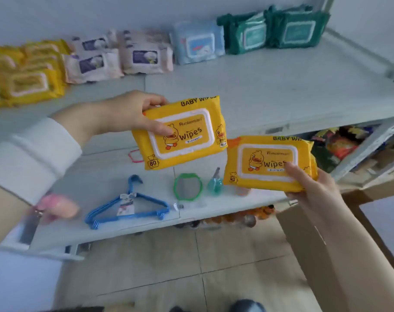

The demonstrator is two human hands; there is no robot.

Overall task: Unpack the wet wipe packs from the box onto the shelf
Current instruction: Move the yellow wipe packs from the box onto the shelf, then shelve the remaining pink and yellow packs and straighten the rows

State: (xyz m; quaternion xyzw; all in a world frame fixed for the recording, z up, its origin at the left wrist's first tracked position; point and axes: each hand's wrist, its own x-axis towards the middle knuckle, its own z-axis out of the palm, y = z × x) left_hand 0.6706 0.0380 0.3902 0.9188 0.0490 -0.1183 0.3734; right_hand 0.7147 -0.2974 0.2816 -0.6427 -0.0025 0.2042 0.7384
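There is a single view, from a wide-angle camera worn on the person's head. It faces forward and tilts down toward the grey shelf [270, 86], which bends toward the frame edges. Both hands are close below the lens, at mid-frame. The back rows of the shelf lie farther off and blurred, and the tiled floor [191, 266] fills the bottom.
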